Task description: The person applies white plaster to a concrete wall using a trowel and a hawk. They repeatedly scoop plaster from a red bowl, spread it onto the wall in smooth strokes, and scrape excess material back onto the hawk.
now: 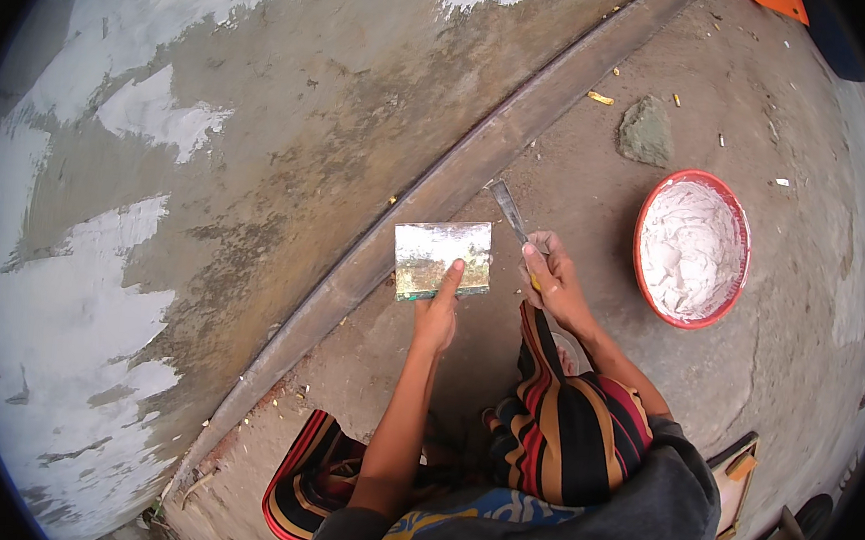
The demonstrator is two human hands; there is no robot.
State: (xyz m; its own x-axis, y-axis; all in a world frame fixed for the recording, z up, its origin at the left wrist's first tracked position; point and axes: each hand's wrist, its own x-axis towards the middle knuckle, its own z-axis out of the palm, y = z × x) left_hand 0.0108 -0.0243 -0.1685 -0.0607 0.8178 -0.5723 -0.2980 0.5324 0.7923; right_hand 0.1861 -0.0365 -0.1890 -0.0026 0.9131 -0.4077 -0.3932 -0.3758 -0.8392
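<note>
My left hand [436, 315] grips a flat rectangular metal plastering blade [443, 251], its thumb pressed on the shiny, stained face. A greenish strip shows along the blade's lower edge. In my right hand [555, 277] is a narrow putty knife [508, 211], its grey blade angled up and to the left; a bit of yellow handle shows under the fingers. The two tools are close together but apart. To the right of my right hand stands a red basin [639, 246] holding thick white putty [693, 250].
The wall [260, 148] on the left bears patches of white coating [121, 278]. A raised ledge [352, 271] runs diagonally along its foot. A grey stone [646, 131] lies beyond the basin, with small litter around it. A framed object [736, 482] lies at lower right.
</note>
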